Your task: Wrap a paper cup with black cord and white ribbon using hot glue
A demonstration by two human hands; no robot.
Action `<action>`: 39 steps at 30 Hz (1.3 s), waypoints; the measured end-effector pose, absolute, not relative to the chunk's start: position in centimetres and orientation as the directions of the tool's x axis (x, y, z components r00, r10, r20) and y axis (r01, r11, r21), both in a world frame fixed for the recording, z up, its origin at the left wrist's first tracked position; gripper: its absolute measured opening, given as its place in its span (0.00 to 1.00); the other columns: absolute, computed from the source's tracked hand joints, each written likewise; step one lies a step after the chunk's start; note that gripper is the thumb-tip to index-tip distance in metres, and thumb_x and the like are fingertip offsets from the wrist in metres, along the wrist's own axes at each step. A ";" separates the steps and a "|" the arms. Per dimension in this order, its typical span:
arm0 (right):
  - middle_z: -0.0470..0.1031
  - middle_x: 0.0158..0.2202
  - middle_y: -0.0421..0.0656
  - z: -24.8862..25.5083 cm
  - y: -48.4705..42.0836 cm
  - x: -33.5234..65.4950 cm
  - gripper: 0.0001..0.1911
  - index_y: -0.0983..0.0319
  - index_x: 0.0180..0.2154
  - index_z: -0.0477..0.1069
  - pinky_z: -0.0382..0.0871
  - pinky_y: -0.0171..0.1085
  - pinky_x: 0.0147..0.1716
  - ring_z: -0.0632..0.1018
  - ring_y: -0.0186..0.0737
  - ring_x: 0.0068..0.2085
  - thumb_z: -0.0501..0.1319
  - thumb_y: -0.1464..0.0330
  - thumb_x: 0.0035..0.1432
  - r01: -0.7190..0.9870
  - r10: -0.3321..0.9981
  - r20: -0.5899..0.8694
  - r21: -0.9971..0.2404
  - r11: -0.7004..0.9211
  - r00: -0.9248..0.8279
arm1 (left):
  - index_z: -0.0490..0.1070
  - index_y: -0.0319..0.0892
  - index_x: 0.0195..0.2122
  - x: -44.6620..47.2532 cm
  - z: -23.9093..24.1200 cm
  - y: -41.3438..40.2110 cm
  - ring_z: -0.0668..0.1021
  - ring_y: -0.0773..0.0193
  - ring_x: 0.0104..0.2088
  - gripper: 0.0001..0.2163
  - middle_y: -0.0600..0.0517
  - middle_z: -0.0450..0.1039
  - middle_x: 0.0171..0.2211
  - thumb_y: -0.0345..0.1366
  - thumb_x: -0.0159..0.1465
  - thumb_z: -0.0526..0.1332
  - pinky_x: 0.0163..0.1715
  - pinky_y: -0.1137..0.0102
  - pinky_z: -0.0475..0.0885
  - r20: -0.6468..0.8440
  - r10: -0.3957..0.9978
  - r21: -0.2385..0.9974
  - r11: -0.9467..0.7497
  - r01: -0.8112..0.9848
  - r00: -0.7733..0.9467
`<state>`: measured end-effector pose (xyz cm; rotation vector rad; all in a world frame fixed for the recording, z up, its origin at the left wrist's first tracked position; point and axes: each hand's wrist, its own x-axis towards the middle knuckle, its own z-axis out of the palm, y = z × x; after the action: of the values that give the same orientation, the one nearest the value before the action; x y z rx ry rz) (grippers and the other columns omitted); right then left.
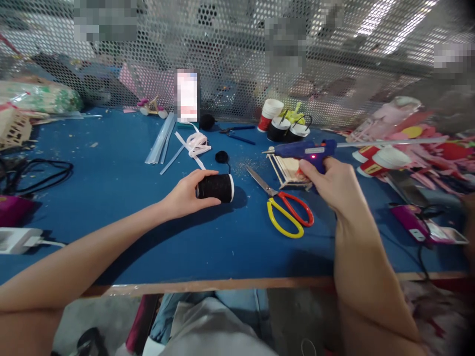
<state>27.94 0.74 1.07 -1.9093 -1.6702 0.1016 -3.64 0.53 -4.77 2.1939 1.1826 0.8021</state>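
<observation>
My left hand (pixel 185 195) is wrapped round a black paper cup (pixel 217 188) that lies on its side on the blue table (pixel 122 198), its white rim facing right. My right hand (pixel 334 183) grips the handle of a blue glue gun (pixel 302 149), whose nozzle points left and whose red light glows. Just under the gun sits a small frame of wooden sticks (pixel 287 171). A pair of scissors (pixel 284 205) with red and yellow handles lies between my two hands.
Clear glue sticks (pixel 160 138), white ribbon (pixel 196 144), a black pompom (pixel 221 157), pliers (pixel 237 132) and paper cups (pixel 282 123) lie farther back. Black cables (pixel 37 173) and a white charger (pixel 17 240) are at left, pink craft clutter (pixel 415 128) at right. A perforated metal screen (pixel 230 49) closes off the back.
</observation>
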 end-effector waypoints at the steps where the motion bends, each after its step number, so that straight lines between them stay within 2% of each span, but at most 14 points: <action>1: 0.74 0.25 0.48 0.8 1.5 28.4 0.22 0.62 0.27 0.70 0.66 0.41 0.26 0.75 0.48 0.28 0.55 0.50 0.53 0.911 0.913 0.325 -0.399 -0.103 0.245 | 0.61 0.43 0.54 -3.6 -4.7 0.5 0.72 0.54 0.50 0.29 0.44 0.68 0.51 0.48 0.54 0.64 0.49 0.60 0.68 0.259 0.855 0.669 -0.494 0.555 0.450; 3: 0.76 0.28 0.51 0.3 2.9 29.2 0.21 0.64 0.30 0.71 0.66 0.42 0.30 0.76 0.50 0.33 0.55 0.51 0.53 0.929 0.896 0.341 -0.329 -0.171 0.286 | 0.61 0.42 0.54 -3.5 -4.6 0.3 0.72 0.54 0.50 0.28 0.44 0.67 0.51 0.48 0.54 0.64 0.50 0.60 0.68 0.270 0.845 0.653 -0.514 0.557 0.462; 5: 0.77 0.32 0.52 -0.3 4.0 29.7 0.22 0.65 0.33 0.72 0.66 0.42 0.33 0.76 0.52 0.37 0.57 0.52 0.51 0.922 0.883 0.338 -0.319 -0.219 0.327 | 0.61 0.42 0.54 -3.5 -4.5 0.2 0.71 0.54 0.51 0.28 0.44 0.67 0.51 0.47 0.55 0.64 0.50 0.60 0.67 0.278 0.834 0.640 -0.530 0.556 0.476; 12: 0.76 0.34 0.53 -1.6 5.4 29.9 0.26 0.65 0.37 0.74 0.64 0.43 0.35 0.75 0.54 0.39 0.53 0.50 0.52 0.937 0.934 0.161 -0.205 -0.284 0.318 | 0.61 0.42 0.54 -3.4 -4.4 -0.2 0.71 0.54 0.51 0.28 0.45 0.66 0.51 0.47 0.55 0.64 0.50 0.61 0.67 0.274 0.822 0.618 -0.548 0.564 0.499; 15: 0.75 0.37 0.54 -1.5 5.1 29.5 0.23 0.66 0.39 0.73 0.65 0.45 0.37 0.75 0.53 0.40 0.56 0.53 0.52 0.933 0.912 0.234 -0.208 -0.292 0.338 | 0.61 0.42 0.54 -3.3 -4.5 -0.2 0.71 0.54 0.51 0.28 0.45 0.67 0.51 0.46 0.55 0.64 0.50 0.61 0.67 0.284 0.815 0.610 -0.560 0.560 0.506; 17: 0.74 0.40 0.55 -1.3 4.4 28.8 0.19 0.66 0.38 0.73 0.64 0.47 0.40 0.73 0.54 0.43 0.58 0.57 0.52 0.955 0.875 0.395 -0.209 -0.209 0.278 | 0.61 0.42 0.54 -3.2 -4.5 -0.3 0.71 0.54 0.50 0.28 0.45 0.67 0.50 0.46 0.54 0.64 0.50 0.61 0.67 0.295 0.804 0.603 -0.575 0.553 0.515; 19: 0.74 0.39 0.53 -0.8 3.4 27.5 0.15 0.64 0.34 0.73 0.64 0.47 0.42 0.72 0.52 0.43 0.58 0.59 0.53 0.970 0.842 0.526 -0.242 0.012 0.121 | 0.61 0.41 0.54 -3.2 -4.5 -0.4 0.71 0.55 0.50 0.28 0.44 0.67 0.49 0.45 0.54 0.65 0.49 0.61 0.68 0.312 0.786 0.591 -0.600 0.539 0.533; 20: 0.74 0.36 0.50 -0.5 2.8 26.7 0.13 0.63 0.32 0.73 0.64 0.46 0.42 0.73 0.49 0.41 0.58 0.60 0.55 0.943 0.838 0.546 -0.288 0.165 0.020 | 0.61 0.41 0.54 -3.1 -4.5 -0.6 0.71 0.55 0.49 0.28 0.44 0.66 0.49 0.45 0.54 0.65 0.49 0.61 0.68 0.323 0.773 0.583 -0.617 0.528 0.546; 22: 0.75 0.35 0.47 0.0 1.5 24.6 0.13 0.61 0.31 0.73 0.67 0.42 0.39 0.74 0.43 0.38 0.57 0.59 0.57 0.799 0.863 0.468 -0.438 0.412 -0.188 | 0.60 0.41 0.54 -3.0 -4.4 -0.9 0.71 0.55 0.49 0.28 0.44 0.66 0.48 0.43 0.55 0.65 0.48 0.61 0.69 0.353 0.735 0.558 -0.662 0.500 0.579; 24: 0.75 0.38 0.46 0.4 0.3 22.5 0.13 0.61 0.34 0.73 0.67 0.40 0.43 0.75 0.41 0.41 0.55 0.60 0.60 0.646 0.838 0.319 -0.535 0.545 -0.443 | 0.58 0.41 0.55 -2.8 -4.3 -1.3 0.71 0.55 0.50 0.28 0.43 0.65 0.49 0.43 0.56 0.64 0.49 0.60 0.69 0.384 0.686 0.523 -0.713 0.467 0.618; 27: 0.74 0.43 0.47 0.4 -0.9 20.0 0.14 0.62 0.40 0.71 0.66 0.42 0.47 0.73 0.42 0.46 0.55 0.59 0.59 0.537 0.776 0.238 -0.603 0.590 -0.585 | 0.52 0.41 0.59 -2.6 -4.2 -1.8 0.69 0.54 0.52 0.32 0.41 0.63 0.52 0.42 0.56 0.65 0.51 0.60 0.67 0.402 0.631 0.474 -0.763 0.438 0.664; 31: 0.73 0.39 0.45 0.0 -1.8 18.3 0.10 0.62 0.36 0.69 0.65 0.42 0.46 0.73 0.41 0.44 0.62 0.63 0.54 0.569 0.817 0.238 -0.616 0.545 -0.525 | 0.43 0.42 0.62 -2.6 -4.4 -2.0 0.68 0.52 0.53 0.39 0.40 0.61 0.56 0.41 0.55 0.65 0.51 0.58 0.67 0.414 0.597 0.425 -0.794 0.434 0.687; 34: 0.71 0.34 0.42 -0.3 -2.1 17.9 0.06 0.62 0.30 0.67 0.65 0.41 0.43 0.72 0.38 0.39 0.64 0.68 0.52 0.618 0.871 0.223 -0.629 0.472 -0.438 | 0.43 0.43 0.62 -2.6 -4.5 -2.0 0.69 0.51 0.52 0.38 0.40 0.62 0.55 0.41 0.56 0.65 0.49 0.57 0.68 0.424 0.562 0.375 -0.823 0.427 0.711; 39: 0.70 0.32 0.42 -0.7 -2.3 18.0 0.07 0.62 0.26 0.65 0.64 0.40 0.42 0.71 0.38 0.39 0.62 0.71 0.54 0.590 0.846 0.210 -0.635 0.499 -0.490 | 0.45 0.41 0.61 -2.5 -4.4 -2.0 0.70 0.52 0.50 0.36 0.40 0.64 0.53 0.40 0.57 0.64 0.48 0.57 0.69 0.433 0.529 0.337 -0.846 0.413 0.730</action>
<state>17.97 -2.29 -0.68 -1.1780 -2.2411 0.6739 -2.49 -1.98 -4.45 2.7154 0.7497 0.7786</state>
